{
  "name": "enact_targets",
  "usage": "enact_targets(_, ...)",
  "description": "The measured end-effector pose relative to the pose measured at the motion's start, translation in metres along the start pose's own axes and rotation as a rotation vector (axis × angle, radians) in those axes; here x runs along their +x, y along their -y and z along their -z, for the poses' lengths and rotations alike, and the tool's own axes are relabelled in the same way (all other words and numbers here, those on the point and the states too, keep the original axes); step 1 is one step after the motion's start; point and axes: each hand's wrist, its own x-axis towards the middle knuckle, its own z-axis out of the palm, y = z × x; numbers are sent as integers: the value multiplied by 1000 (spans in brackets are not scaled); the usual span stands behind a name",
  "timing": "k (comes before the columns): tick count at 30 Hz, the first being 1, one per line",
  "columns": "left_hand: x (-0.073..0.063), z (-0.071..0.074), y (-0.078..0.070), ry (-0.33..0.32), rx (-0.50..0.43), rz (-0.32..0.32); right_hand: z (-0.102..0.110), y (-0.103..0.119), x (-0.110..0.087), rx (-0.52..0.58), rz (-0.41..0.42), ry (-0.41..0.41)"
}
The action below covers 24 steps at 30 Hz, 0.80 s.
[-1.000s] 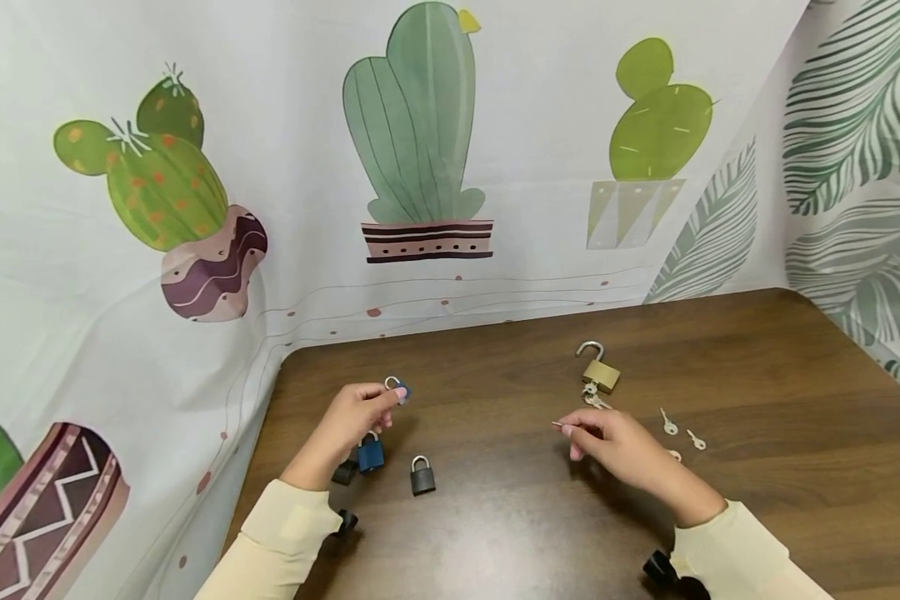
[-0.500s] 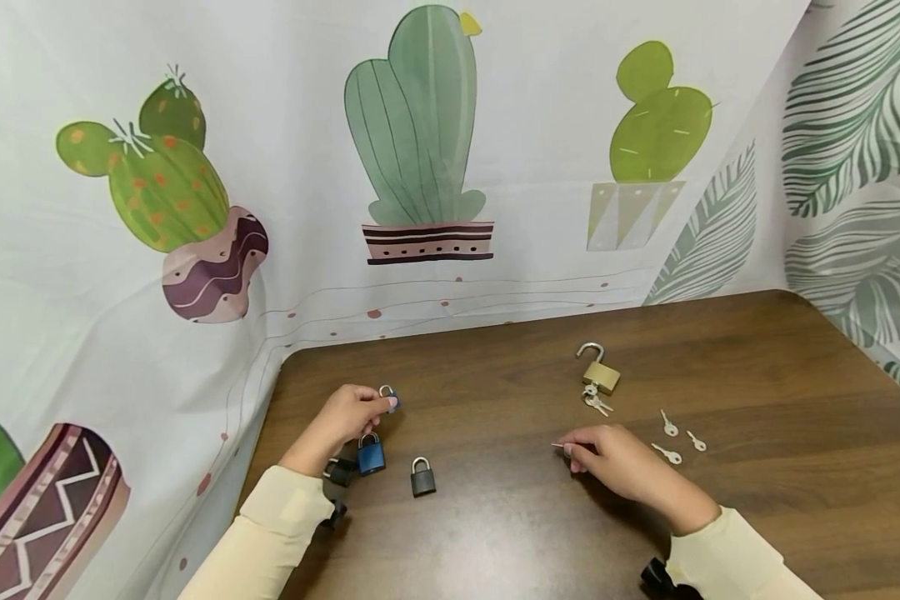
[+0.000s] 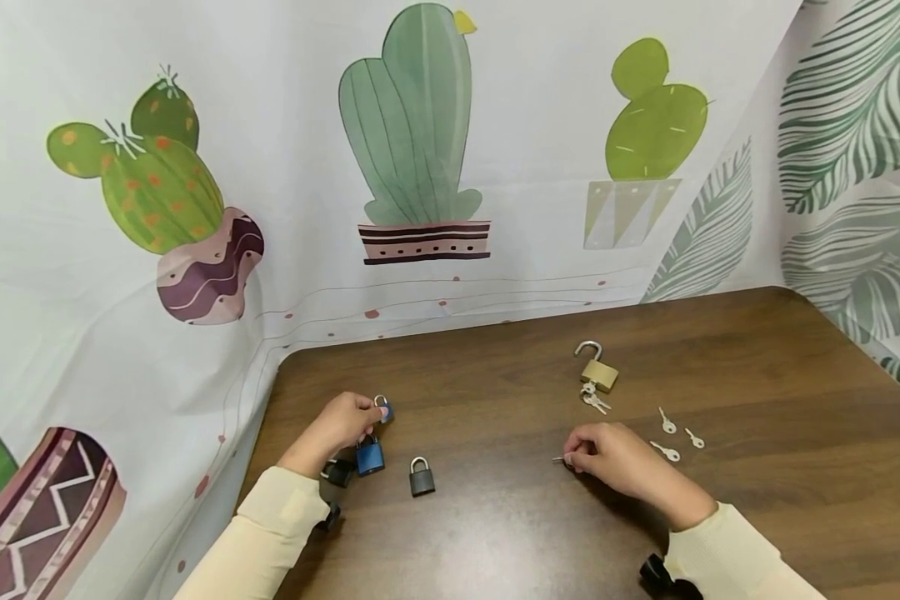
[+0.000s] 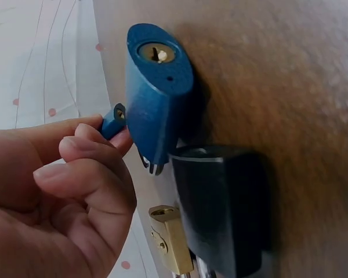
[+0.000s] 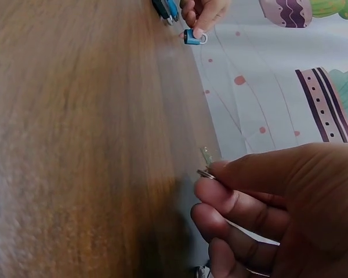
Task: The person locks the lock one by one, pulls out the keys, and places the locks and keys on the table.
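Note:
Between thumb and fingers my left hand (image 3: 347, 417) pinches a small blue padlock (image 3: 386, 411), its shackle pointing up and its keyhole end showing in the left wrist view. Just below that hand stands a larger blue padlock (image 4: 158, 98), keyhole toward the left wrist camera. A black padlock (image 4: 217, 208) is next to it, with a brass-coloured padlock (image 4: 175, 240) beyond. My right hand (image 3: 607, 454) pinches a small key (image 5: 206, 155), whose blade sticks out past the fingertips, over the middle-right of the table.
A dark grey padlock (image 3: 422, 480) stands right of the blue one. Farther back, a brass padlock (image 3: 599, 375) has its shackle swung out, with a bunch of keys (image 3: 595, 398) at it. Three loose keys, one nearest the hand (image 3: 666, 452), lie on the wooden table (image 3: 495, 367).
My left hand has come lower and slightly left with the small blue padlock. My right hand has moved a little nearer with the key, and the loose keys behind it now show fully.

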Motion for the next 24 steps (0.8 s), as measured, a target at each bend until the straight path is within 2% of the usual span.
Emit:
enact_targets(15, 1, 2, 3, -8, -1, 23, -2, -4, 5, -79, -37, -8)
enact_targets(24, 4, 3, 5, -36, 56, 17, -1, -6, 5, -54, -33, 8)
